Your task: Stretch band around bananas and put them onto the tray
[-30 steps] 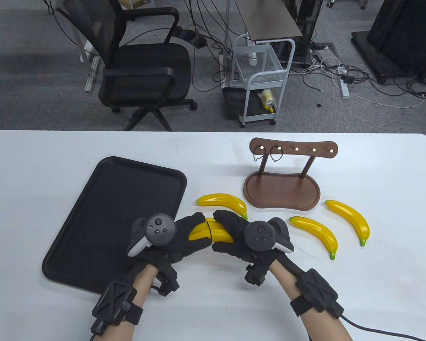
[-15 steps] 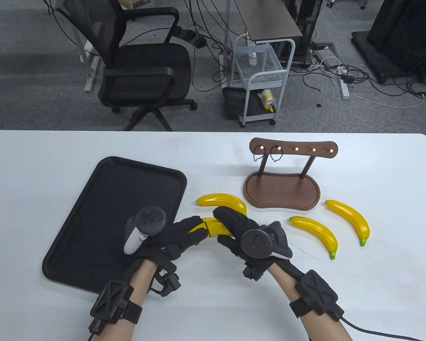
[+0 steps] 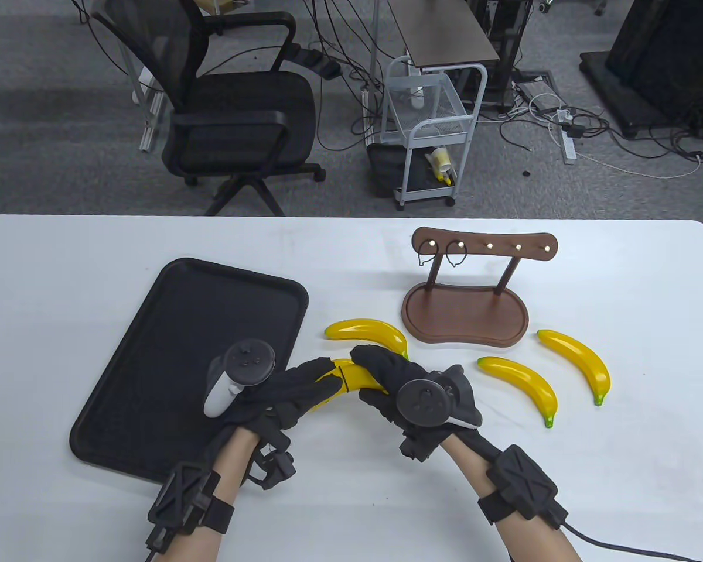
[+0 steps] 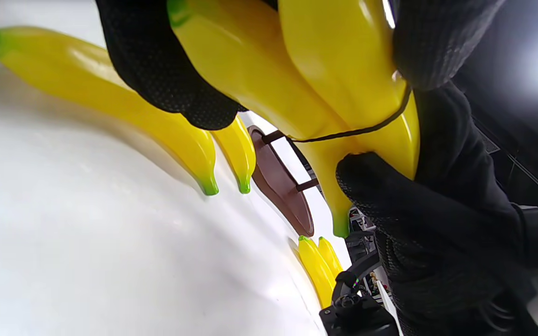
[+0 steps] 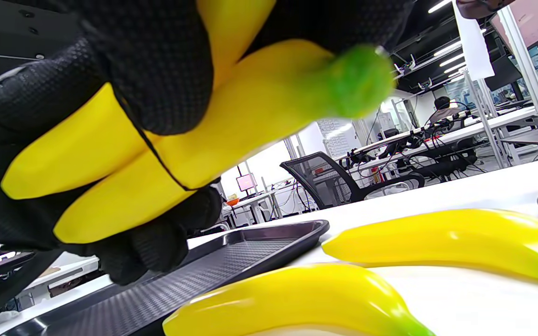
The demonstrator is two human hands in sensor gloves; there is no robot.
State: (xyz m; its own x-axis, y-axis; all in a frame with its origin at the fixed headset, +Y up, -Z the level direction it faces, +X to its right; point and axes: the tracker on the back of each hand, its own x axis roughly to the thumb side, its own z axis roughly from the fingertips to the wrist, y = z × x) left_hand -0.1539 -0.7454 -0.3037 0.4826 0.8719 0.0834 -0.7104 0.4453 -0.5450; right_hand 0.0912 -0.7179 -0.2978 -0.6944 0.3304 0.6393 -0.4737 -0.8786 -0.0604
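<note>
Now I keep both hands curled round the paired bananas, left hand and right hand squeezing them together just right of the tray while the band settles evenly.

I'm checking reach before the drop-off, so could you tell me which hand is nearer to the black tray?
Left. The left hand sits at the tray's right edge, its tracker over the tray. The right hand is farther right, beyond the held bananas.
</note>
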